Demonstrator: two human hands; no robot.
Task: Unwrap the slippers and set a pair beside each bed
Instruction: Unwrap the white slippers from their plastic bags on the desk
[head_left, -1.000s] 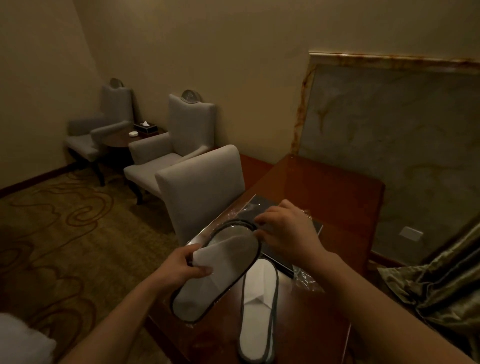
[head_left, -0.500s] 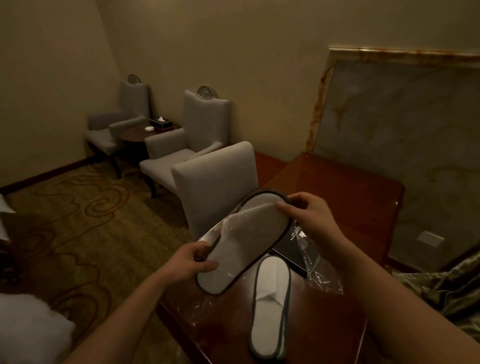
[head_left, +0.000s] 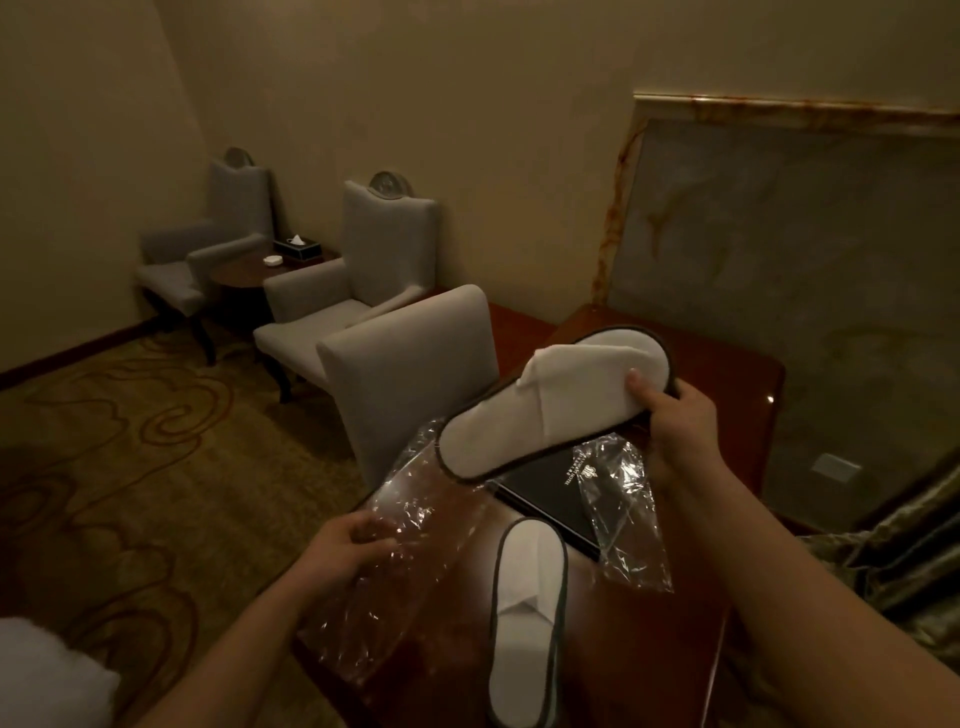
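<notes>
The right hand (head_left: 680, 431) grips a white slipper (head_left: 545, 410) by its toe end, thumb on the upper, and holds it over the desk (head_left: 743, 395) at centre right of the frame. The left hand (head_left: 343, 551), at lower centre, pinches a clear wrapper (head_left: 415, 525). The wrapper's open end reaches up to the slipper's heel, and the slipper looks free of it, or all but.

A second slipper (head_left: 524, 623) lies bare on the desk at bottom centre. A second wrapper (head_left: 623, 519) lies crumpled across a black folder (head_left: 545, 493) just above it.

By my reading, one pair is now unwrapped, so the first half of the job for that pair is done. Nothing has been set beside a bed yet, and no bed is plainly in view. A white shape (head_left: 47, 670) in the lower left corner may be bedding, but I cannot tell. What is left is to drop the wrapper, put the two slippers together and carry them to a bedside. No further wrapped pairs can be seen.
</notes>
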